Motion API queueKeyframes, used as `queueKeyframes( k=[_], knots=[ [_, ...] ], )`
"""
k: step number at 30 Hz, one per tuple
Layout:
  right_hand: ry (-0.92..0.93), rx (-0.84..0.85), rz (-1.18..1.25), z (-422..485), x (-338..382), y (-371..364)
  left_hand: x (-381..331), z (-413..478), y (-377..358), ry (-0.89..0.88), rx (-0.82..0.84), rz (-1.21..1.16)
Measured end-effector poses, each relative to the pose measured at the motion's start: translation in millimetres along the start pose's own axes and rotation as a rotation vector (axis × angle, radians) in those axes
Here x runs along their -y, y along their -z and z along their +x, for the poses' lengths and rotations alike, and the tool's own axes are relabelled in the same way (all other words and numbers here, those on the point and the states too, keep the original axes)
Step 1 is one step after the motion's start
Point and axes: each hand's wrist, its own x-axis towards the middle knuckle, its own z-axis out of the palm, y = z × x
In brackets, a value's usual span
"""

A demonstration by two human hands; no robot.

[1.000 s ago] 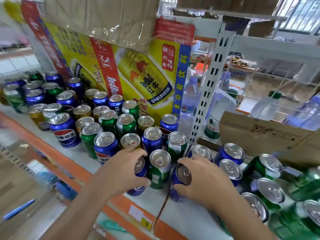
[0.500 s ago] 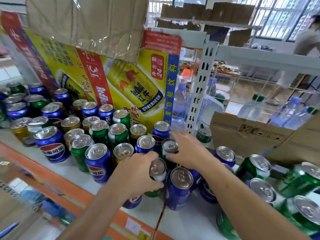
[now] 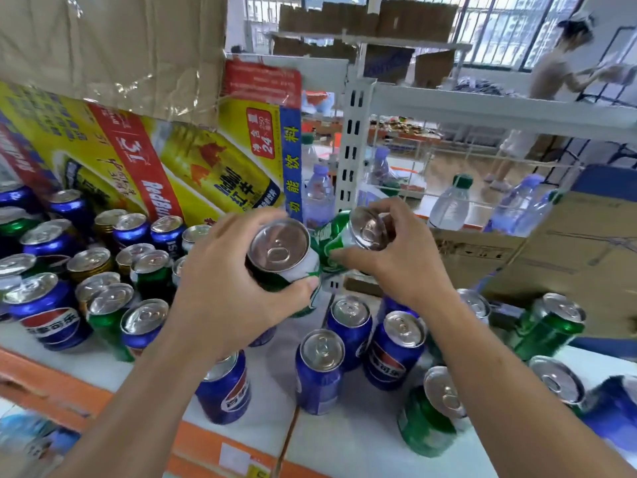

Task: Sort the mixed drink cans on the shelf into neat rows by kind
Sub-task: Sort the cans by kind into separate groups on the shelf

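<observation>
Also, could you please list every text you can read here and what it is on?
"RedBull": red band of the yellow carton.
"24": red label on that carton.
"能 饮 料": blue strip on that carton.
"百事可乐": blue can at front left.
Price tag on the shelf edge: too blurred to read.

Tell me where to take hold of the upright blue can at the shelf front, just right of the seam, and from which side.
Wrap the fingers round its side wall, coming from the front left. The blue can stands upright with bare shelf to its left and front, while other blue cans crowd its right and rear.
</observation>
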Motion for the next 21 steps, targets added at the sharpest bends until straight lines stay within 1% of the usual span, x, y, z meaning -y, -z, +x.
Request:
queueKeyframes(
  k=[1, 3, 6, 10, 12, 14, 16, 18, 21],
  knots=[
    [0.0, -0.055, 0.035, -6, -1, 13, -11, 2, -4, -0.028, -0.018, -0.018],
    [-0.001, -0.165, 0.066, -20, -4, 43, -34, 4, -15, -0.063, -0.003, -0.085],
    [0.002, -0.28, 0.058, -46, -13, 89, -68, 1, -39, -0.095, 0.096, -0.206],
    [-0.038, -0.358, -0.038, -86, -31, 148, -114, -8, -74, -0.167, 0.273, -0.313],
    [-0.073, -0.324, -0.097, -107, -40, 176, -136, -14, -91, -0.227, 0.388, -0.321],
    [-0.125, -0.242, -0.167, -129, -49, 200, -153, -23, -111, -0.279, 0.495, -0.283],
    [-0.211, -0.147, -0.269, -150, -58, 217, -164, -37, -131, -0.32, 0.586, -0.17],
    [-0.305, -0.058, -0.347, -168, -72, 225, -170, -49, -149, -0.323, 0.679, -0.03],
    [-0.388, 0.006, -0.441, -186, -96, 225, -177, -62, -166, -0.31, 0.781, 0.183]
  ],
)
